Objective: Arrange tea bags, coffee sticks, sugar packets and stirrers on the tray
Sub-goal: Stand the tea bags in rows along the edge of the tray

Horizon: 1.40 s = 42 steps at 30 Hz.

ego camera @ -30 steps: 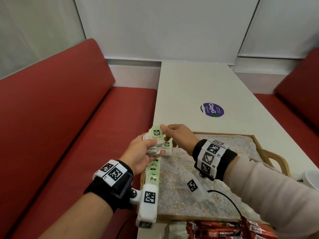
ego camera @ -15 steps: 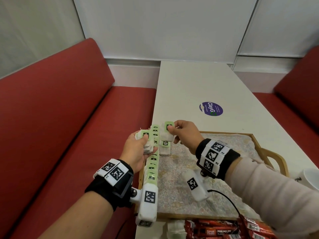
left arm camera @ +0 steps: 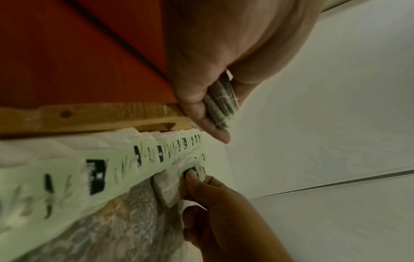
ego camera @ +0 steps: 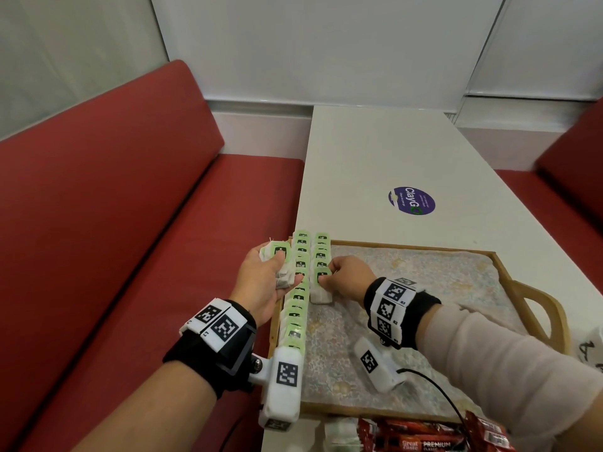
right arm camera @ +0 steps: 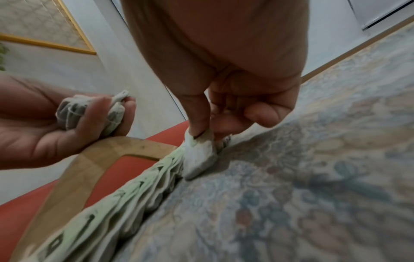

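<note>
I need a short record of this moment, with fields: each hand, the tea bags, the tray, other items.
left hand: holds a bunch of tea bags beside the tray
right hand: pinches one tea bag at the near end of the second row
first row: along the tray's left edge
tray: wooden, patterned liner
coffee sticks: red, on the table, near side of the tray

Head camera looks down from above both hands; each wrist camera peers close along its own fingers. All share the tea-bag row (ego camera: 298,290) between the hands.
</note>
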Each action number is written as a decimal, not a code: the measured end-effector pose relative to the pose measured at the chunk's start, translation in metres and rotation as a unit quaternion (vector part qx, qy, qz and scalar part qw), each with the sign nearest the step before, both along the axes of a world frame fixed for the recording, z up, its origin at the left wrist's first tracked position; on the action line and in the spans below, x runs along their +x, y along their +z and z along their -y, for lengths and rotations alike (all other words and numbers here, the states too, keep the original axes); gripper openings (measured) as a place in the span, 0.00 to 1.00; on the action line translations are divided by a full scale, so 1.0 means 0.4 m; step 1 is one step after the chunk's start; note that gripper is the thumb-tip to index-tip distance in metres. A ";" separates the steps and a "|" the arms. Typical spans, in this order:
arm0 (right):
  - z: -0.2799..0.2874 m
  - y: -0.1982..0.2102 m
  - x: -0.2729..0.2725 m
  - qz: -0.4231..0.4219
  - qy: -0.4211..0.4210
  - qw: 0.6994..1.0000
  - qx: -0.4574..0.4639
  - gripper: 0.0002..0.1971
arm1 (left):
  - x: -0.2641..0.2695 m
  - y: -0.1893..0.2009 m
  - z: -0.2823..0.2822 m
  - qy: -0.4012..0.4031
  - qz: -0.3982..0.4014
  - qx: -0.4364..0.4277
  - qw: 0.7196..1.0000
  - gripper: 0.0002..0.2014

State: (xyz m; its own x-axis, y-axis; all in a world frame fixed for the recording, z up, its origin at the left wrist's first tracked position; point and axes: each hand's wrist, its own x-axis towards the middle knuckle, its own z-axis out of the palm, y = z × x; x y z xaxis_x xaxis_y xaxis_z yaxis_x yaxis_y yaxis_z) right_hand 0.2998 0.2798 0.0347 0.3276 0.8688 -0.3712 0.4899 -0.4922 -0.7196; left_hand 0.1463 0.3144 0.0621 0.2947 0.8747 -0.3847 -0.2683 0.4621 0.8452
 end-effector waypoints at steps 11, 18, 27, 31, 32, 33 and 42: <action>-0.025 0.000 -0.006 0.092 -0.003 0.995 -0.026 0.15 | -0.004 0.001 0.000 -0.005 -0.002 0.002 1.000 0.10; -0.005 0.007 -0.010 0.101 0.013 0.994 0.047 0.10 | -0.006 0.009 0.001 -0.010 0.016 -0.015 1.000 0.10; 0.005 0.041 -0.027 0.067 0.021 0.990 0.119 0.11 | -0.017 0.017 0.001 -0.033 0.060 -0.037 0.997 0.17; 0.015 0.090 -0.042 -0.035 0.011 0.982 0.185 0.13 | -0.013 0.012 0.015 -0.077 0.056 0.003 0.995 0.21; 0.017 0.098 -0.046 -0.056 0.013 0.981 0.187 0.12 | -0.012 0.012 0.019 -0.083 0.054 0.010 0.995 0.21; 0.018 0.103 -0.049 -0.071 0.013 0.979 0.189 0.11 | -0.010 0.012 0.022 -0.086 0.056 0.015 0.995 0.20; 0.035 0.120 -0.051 -0.133 -0.037 0.959 0.247 0.10 | 0.000 0.018 0.045 -0.090 0.042 0.024 0.995 0.20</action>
State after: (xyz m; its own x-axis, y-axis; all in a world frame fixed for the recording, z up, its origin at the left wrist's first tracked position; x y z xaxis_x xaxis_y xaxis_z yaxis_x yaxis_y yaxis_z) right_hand 0.2793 0.2658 0.0829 0.3467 0.9380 0.0010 0.2334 -0.0852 -0.9686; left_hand 0.1461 0.2964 0.0693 0.4769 0.8223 -0.3106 -0.2555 0.4678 0.8461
